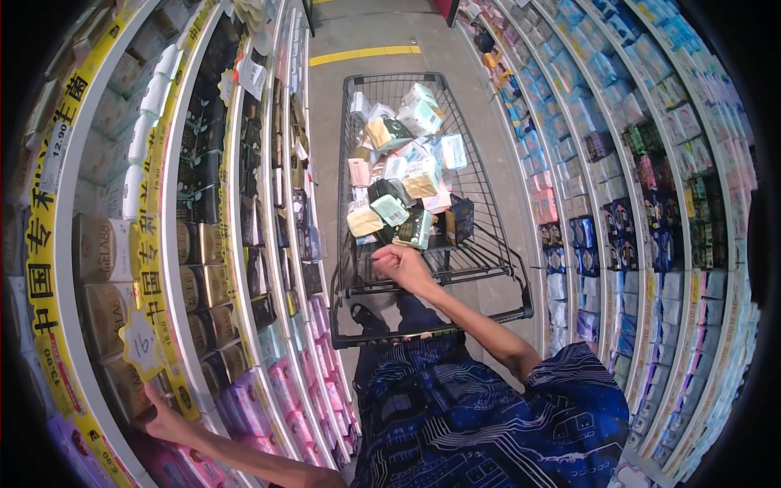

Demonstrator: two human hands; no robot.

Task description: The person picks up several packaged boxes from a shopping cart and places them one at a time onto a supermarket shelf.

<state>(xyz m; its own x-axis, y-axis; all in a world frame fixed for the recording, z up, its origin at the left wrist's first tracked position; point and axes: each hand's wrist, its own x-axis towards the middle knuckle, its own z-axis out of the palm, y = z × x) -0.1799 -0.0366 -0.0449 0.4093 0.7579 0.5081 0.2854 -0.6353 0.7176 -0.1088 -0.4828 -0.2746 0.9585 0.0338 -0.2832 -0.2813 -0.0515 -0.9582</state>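
Observation:
My left hand reaches into the left shelf beside brown-gold packs. Its thumb points up, apart from the other fingers, which are partly lost in shadow at the shelf edge; I make out nothing held. My right hand hovers over the near end of a black wire shopping cart, its fingers curled with nothing visible in them. Inside the cart lies a loose heap of soft packs: a cream one, a pale green one, a dark green one and a navy one among them.
Shelves of packs line both sides of the aisle, with a yellow label strip and a star-shaped tag on the left. Blue and white packs fill the right shelves. Beyond the cart, a yellow line crosses the grey floor.

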